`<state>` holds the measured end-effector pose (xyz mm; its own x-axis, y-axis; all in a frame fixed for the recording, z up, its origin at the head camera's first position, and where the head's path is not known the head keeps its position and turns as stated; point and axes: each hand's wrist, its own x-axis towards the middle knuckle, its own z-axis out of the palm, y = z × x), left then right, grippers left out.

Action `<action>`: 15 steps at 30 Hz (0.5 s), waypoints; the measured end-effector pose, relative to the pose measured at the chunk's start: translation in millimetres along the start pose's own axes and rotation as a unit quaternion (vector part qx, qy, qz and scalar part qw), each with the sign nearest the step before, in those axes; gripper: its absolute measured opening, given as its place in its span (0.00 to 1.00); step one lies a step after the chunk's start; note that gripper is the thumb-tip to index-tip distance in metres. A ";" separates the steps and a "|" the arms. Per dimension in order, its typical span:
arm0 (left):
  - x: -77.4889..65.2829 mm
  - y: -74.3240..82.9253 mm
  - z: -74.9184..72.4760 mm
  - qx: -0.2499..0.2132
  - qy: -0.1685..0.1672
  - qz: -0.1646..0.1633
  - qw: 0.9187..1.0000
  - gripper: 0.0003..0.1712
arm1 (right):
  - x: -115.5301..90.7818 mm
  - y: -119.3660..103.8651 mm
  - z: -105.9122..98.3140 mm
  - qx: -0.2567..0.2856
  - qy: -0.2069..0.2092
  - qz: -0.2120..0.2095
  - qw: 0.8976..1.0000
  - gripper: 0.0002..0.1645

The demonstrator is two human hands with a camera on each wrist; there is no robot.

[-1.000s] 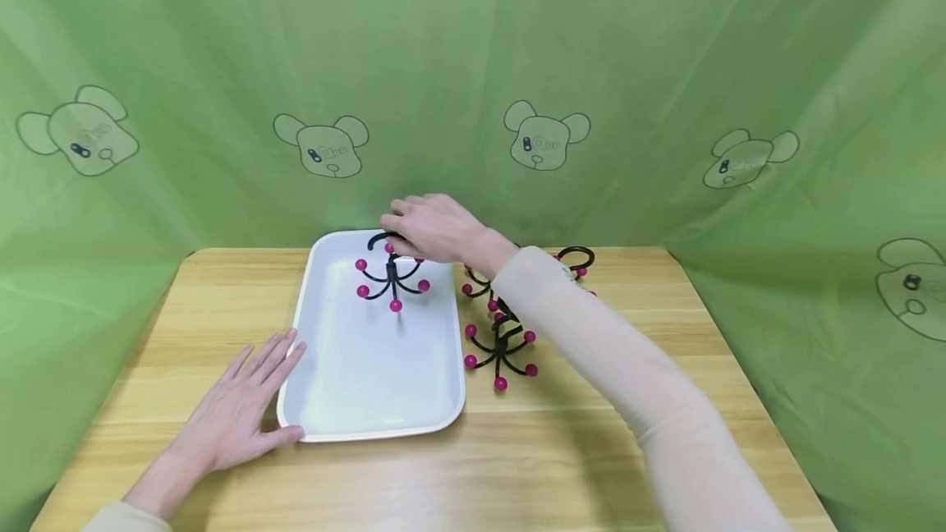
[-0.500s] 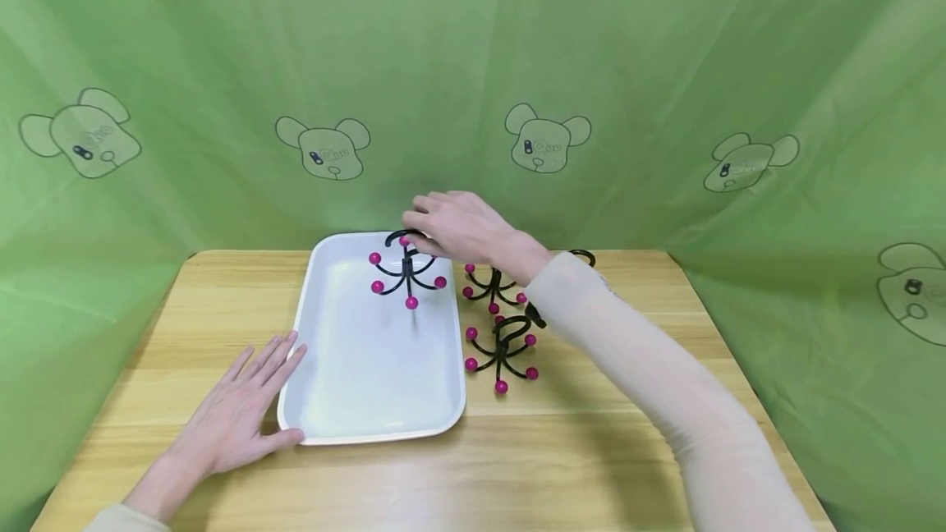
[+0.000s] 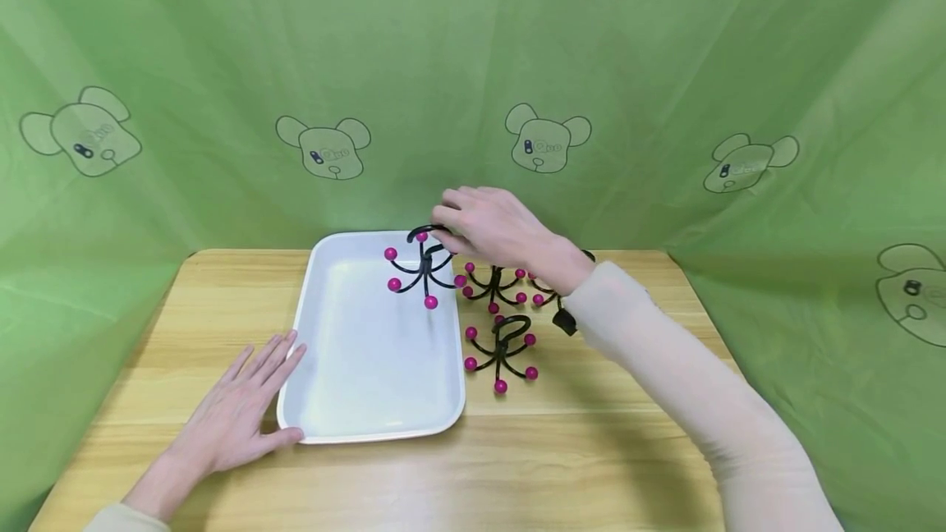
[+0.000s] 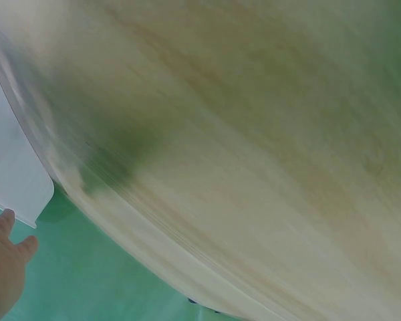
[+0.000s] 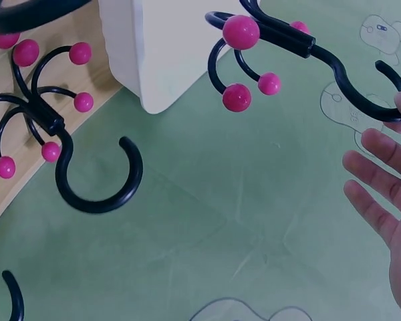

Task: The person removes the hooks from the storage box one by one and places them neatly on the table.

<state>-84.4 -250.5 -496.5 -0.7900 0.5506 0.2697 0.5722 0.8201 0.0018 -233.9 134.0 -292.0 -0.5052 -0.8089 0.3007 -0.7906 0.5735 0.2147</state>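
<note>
My right hand (image 3: 491,224) pinches the curved top of a black multi-hook hanger (image 3: 425,265) with pink ball tips. It hangs over the far right part of a white tray (image 3: 369,368), some of its tips near the right rim. In the right wrist view, thumb and forefinger meet at the hook's bend while the other fingers (image 5: 374,167) extend loosely. My left hand (image 3: 229,413) has straight fingers and lies along the tray's near left edge. In the left wrist view only some fingertips (image 4: 7,224) show beside the tray's corner.
Right of the tray, similar hangers stand on the wooden table (image 3: 628,409): one nearer (image 3: 501,349), one farther (image 3: 494,282), and another (image 3: 548,297) partly hidden behind the right arm. A green curtain (image 3: 443,39) with mouse-head outlines closes off the back and sides.
My right hand has moved to the right with the hanger, from above the tray's middle toward its right rim. The left hand has stayed in place.
</note>
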 end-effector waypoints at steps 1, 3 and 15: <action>-0.1 -0.2 0.0 0.000 -0.001 0.000 1.000 0.64 | -2.5 0.7 -1.6 -0.002 0.005 -0.001 1.000 0.13; -0.3 -0.4 0.0 0.001 0.000 0.001 1.000 0.65 | -7.8 2.2 -4.7 -0.006 0.014 -0.002 1.000 0.12; 0.2 -0.4 0.0 -0.004 -0.001 -0.002 1.000 0.64 | -40.8 16.0 -21.3 -0.020 0.063 -0.002 0.998 0.11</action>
<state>-84.8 -250.8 -496.5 -0.7926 0.5476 0.2681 0.5709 0.8210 0.0110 -218.6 178.9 -281.0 -0.4519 -0.7900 0.4143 -0.7770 0.5768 0.2524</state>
